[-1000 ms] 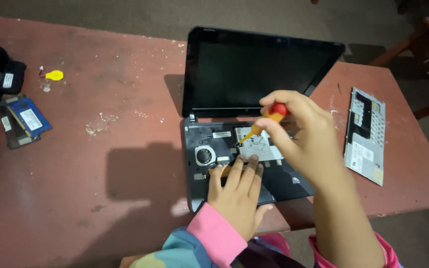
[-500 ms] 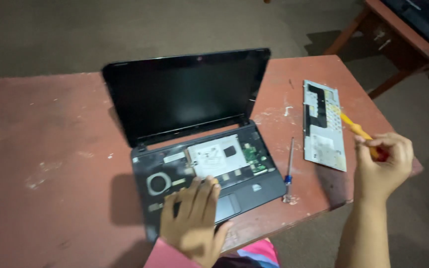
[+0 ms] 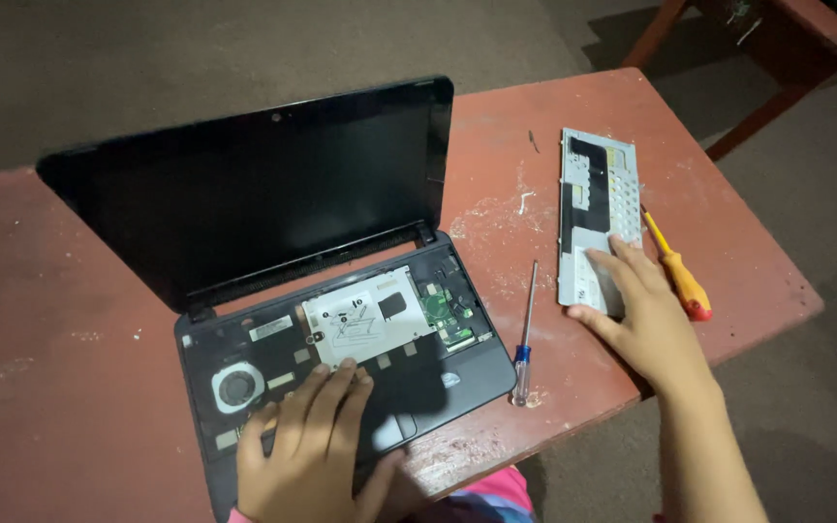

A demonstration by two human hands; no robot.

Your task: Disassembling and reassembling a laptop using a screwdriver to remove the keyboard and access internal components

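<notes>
Left hand: the left hand point(image 3: 317, 450) is laid flat, fingers spread, on the near edge of the opened laptop point(image 3: 341, 353); nothing is gripped, the base seemingly being steadied.
Right hand: the right hand point(image 3: 646, 315) is rested open on the near end of the detached keyboard point(image 3: 595, 218), fingertips on its metal back; no grasp is closed.
Keyboard: it is laid face down on the red table point(image 3: 496, 194), right of the laptop, kept clear of the exposed parts.
Laptop: its screen is propped up, fan and boards uncovered.
Orange-handled screwdriver point(image 3: 678, 271): it is left released, just right of the keyboard, within reach.
Blue-handled screwdriver point(image 3: 525, 339): it is parked between laptop and keyboard.
</notes>
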